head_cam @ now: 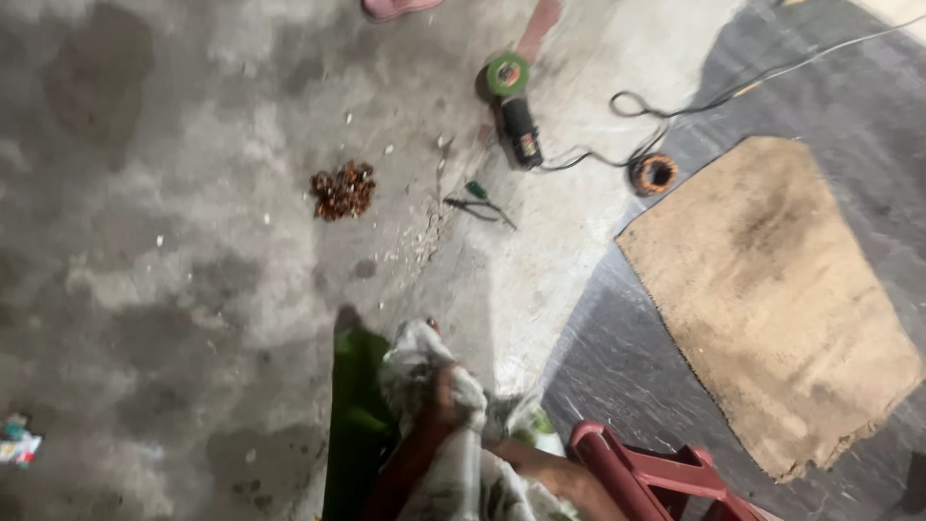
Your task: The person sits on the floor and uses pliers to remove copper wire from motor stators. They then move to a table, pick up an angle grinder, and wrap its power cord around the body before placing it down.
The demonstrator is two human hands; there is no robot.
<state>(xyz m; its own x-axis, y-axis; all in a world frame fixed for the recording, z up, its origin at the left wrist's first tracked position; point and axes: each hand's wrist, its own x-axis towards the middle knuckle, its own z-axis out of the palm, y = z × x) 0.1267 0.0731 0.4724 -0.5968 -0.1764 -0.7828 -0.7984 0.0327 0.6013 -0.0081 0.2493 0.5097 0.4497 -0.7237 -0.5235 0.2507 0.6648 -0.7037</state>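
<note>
The crumpled, pale grey-white cloth rag [424, 371] sits at the bottom centre of the view, bunched up and gripped from above by 1 hand [446, 400] whose fingers are closed around the wad; blur makes it hard to say which hand this is, though the forearm coming up from the lower left suggests the left. It looks held in a tight bundle so that a firm pad of fabric sticks out past the fingers. A second forearm [545, 473] runs in from the lower right towards the rag, but its hand is hidden under the fabric, so I cannot tell whether it is closed or open.

Just left of the rag stands 1 dark green upright object [357, 415], too blurred to identify. Just right of the rag, at the lower edge, is 1 red plastic stool [656, 473], seen only in part.

Further from the rag, up on the stained grey concrete floor [145, 241], lie 1 small heap of reddish-brown copper wire scraps [343, 190], 1 pair of green-handled pliers [479, 201], and 1 black angle grinder with a green disc [513, 101], laid flat with its cable trailing to the right. Beyond the grinder, 1 round copper-wound coil [654, 174] rests at the corner of 1 brown burlap sack mat [772, 289], spread flat on a darker slab. Far left of the rag, 1 scrap of coloured packaging [17, 446] lies at the edge.
</note>
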